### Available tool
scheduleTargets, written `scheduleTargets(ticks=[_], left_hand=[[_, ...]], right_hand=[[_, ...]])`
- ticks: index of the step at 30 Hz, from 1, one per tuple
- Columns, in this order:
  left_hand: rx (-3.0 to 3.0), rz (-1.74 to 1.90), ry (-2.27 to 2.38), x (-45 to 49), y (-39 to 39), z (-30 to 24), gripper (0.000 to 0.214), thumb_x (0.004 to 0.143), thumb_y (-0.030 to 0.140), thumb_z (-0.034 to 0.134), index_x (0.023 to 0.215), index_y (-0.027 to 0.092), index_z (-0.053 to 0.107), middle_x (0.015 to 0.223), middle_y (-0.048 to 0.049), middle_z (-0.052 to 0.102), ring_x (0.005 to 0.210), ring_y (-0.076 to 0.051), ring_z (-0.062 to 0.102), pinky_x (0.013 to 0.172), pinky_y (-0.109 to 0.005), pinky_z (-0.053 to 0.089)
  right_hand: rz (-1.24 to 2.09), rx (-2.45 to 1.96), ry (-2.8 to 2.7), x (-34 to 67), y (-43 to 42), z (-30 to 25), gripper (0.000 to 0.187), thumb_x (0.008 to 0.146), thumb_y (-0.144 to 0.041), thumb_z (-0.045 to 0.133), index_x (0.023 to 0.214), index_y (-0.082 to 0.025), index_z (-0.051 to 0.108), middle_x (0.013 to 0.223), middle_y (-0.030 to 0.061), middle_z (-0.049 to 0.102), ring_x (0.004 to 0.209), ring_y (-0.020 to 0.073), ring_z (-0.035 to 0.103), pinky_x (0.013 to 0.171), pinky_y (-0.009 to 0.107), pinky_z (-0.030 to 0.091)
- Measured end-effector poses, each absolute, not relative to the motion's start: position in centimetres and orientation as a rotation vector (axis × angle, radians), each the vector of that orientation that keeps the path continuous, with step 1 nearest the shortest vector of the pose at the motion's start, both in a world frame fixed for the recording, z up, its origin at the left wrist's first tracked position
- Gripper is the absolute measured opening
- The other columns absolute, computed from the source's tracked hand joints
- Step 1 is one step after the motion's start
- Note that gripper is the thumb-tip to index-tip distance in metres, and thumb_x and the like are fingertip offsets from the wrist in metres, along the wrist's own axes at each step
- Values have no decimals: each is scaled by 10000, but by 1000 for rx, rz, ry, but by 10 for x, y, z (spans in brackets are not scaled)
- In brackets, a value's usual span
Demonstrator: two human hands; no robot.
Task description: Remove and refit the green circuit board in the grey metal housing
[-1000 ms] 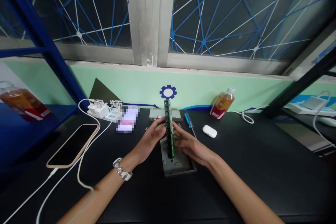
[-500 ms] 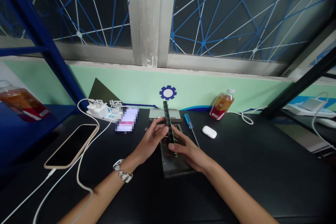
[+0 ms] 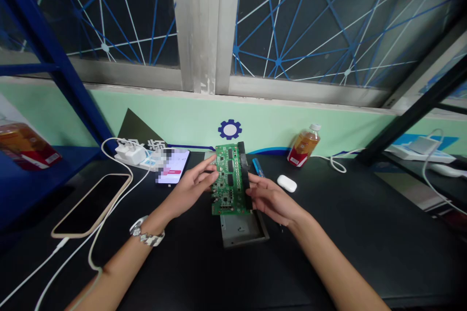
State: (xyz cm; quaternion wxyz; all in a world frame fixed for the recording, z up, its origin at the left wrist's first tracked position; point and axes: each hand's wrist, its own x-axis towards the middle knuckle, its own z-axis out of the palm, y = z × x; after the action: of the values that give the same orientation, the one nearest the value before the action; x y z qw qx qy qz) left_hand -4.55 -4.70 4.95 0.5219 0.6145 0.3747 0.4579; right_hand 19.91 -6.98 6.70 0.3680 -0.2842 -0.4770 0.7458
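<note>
Between my two hands is a green circuit board (image 3: 226, 189) with chips and a long black connector strip (image 3: 243, 175) along its right side. My left hand (image 3: 195, 185) pinches the board's left edge between thumb and fingers. On the strip side, my right hand (image 3: 270, 199) grips the right edge. The board is held above a grey metal case (image 3: 242, 233), whose lower end shows beneath it; the upper part of the case is hidden. A blue-handled screwdriver (image 3: 258, 167) lies behind my right hand, its shaft mostly covered.
A white earbud case (image 3: 286, 183) and a drink bottle (image 3: 304, 146) stand at the right. Leftward are a phone with a lit screen (image 3: 177, 167), a power strip (image 3: 133, 154), and a dark phone (image 3: 93, 205) with white cables (image 3: 95, 238) running near my left forearm.
The circuit board has turned from edge-on to showing its green component face. My left hand has shifted left, my right hand slightly right, both still on the board.
</note>
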Motion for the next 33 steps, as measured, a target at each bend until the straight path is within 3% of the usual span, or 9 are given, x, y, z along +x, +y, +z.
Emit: scheduleTargets(ticks=[7, 16, 18, 23, 26, 33], left_hand=[[1315, 1065, 719, -53, -50, 59, 534, 921, 352, 634, 1435, 290, 502, 1269, -140, 615, 1062, -242, 652, 731, -301, 600], [1309, 1136, 656, -25, -57, 51, 477, 851, 324, 733, 1286, 200, 582, 1278, -144, 589, 949, -192, 652, 738, -284, 564], [1325, 1156, 720, -22, -56, 46, 504, 842, 324, 745, 1295, 195, 568, 1272, -139, 596, 987, -192, 639, 784, -286, 551], [1308, 1130, 765, -16, -58, 36, 572, 837, 347, 753, 1345, 218, 524, 1422, -145, 525, 1304, -272, 505, 1031, -386, 467], [1249, 1081, 716, -14, -60, 34, 591, 867, 365, 723, 1390, 225, 486, 1431, -141, 535, 1355, -284, 469, 1126, -431, 378], [1209, 1039, 662, -17, -60, 41, 564, 880, 351, 709, 1391, 214, 514, 1453, -135, 526, 1321, -294, 511, 1109, -417, 391]], right_hand=[[1659, -926, -1473, 199, -66, 54, 470, 880, -288, 673, 1340, -257, 584, 1157, 49, 710, 928, 163, 661, 701, 227, 500], [1628, -783, -1461, 181, -71, 40, 543, 897, -341, 671, 1412, -257, 522, 1297, 83, 651, 1100, 218, 650, 933, 348, 507], [1629, -793, -1438, 178, -73, 39, 544, 894, -358, 675, 1407, -253, 527, 1278, 86, 660, 1106, 229, 650, 960, 375, 501], [1608, -805, -1448, 174, -74, 35, 577, 856, -383, 715, 1390, -235, 554, 1213, 93, 687, 1102, 248, 647, 954, 390, 503], [1592, -782, -1442, 173, -73, 31, 587, 853, -394, 715, 1392, -229, 554, 1220, 97, 679, 1062, 239, 656, 906, 365, 517], [1451, -844, -1515, 176, -69, 23, 564, 905, -358, 638, 1437, -227, 505, 1159, 85, 692, 909, 197, 677, 846, 352, 524]])
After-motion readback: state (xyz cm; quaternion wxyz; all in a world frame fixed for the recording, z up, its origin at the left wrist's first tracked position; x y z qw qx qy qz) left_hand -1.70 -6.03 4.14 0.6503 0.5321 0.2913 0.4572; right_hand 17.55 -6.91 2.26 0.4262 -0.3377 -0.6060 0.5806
